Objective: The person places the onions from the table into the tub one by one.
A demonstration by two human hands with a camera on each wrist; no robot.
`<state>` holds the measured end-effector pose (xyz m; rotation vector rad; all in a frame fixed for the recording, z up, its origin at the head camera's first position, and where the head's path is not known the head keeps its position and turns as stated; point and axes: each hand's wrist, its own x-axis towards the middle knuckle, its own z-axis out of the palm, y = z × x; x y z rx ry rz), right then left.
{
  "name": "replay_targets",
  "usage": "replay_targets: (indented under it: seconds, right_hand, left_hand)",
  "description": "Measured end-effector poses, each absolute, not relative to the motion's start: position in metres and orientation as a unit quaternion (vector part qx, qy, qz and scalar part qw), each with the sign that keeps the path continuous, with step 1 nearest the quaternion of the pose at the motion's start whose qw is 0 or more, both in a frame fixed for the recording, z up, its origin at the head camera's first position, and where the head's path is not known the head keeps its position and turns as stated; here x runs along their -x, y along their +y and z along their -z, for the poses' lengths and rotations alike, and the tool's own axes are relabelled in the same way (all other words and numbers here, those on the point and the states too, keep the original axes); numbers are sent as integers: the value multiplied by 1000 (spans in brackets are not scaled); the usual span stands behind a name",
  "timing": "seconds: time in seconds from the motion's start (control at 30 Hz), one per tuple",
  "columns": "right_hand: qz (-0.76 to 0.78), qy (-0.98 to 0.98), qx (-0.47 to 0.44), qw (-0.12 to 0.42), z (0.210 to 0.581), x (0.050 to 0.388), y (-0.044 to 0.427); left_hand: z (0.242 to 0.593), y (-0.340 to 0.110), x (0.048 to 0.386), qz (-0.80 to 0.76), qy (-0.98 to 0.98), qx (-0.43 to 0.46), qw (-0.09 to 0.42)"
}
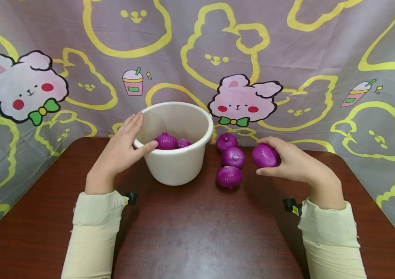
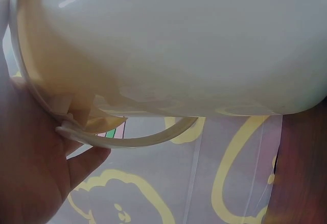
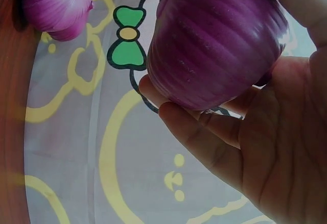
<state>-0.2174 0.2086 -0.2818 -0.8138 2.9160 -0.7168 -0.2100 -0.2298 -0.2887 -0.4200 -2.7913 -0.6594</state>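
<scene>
A white bucket (image 1: 174,166) stands on the table, with purple onions (image 1: 166,141) inside it; how many lie deeper is hidden. At its left rim, my left hand (image 1: 118,149) grips the edge, its thumb reaching over the front lip. The left wrist view has this hand beside the bucket's curved handle (image 2: 148,141). My right hand (image 1: 289,161) holds a purple onion (image 1: 265,155) between thumb and fingers, to the right of three others. Those three form a rough line beside the bucket: a back onion (image 1: 226,142), a middle onion (image 1: 233,157) and a front onion (image 1: 229,177).
The dark red-brown wooden table (image 1: 204,232) extends toward me. Behind it hangs a grey curtain (image 1: 180,69) with cartoon prints, close to the bucket's back. Small black devices are strapped at both sleeve cuffs, one a black clip (image 1: 290,205).
</scene>
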Motion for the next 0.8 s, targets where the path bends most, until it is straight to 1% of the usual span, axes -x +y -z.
replay_targets:
  seconds: [0.3,0.63,0.8]
  right_hand:
    - [231,934,272,8,275,211,207]
    - [222,931,289,-18,272,204,206]
    - [222,932,287,-15,270,202,204]
  left_hand:
    - [289,-230,210,227,-955,147,123]
    - [289,-229,210,228,-955,146,120]
    - [289,-229,210,229,-955,145,120]
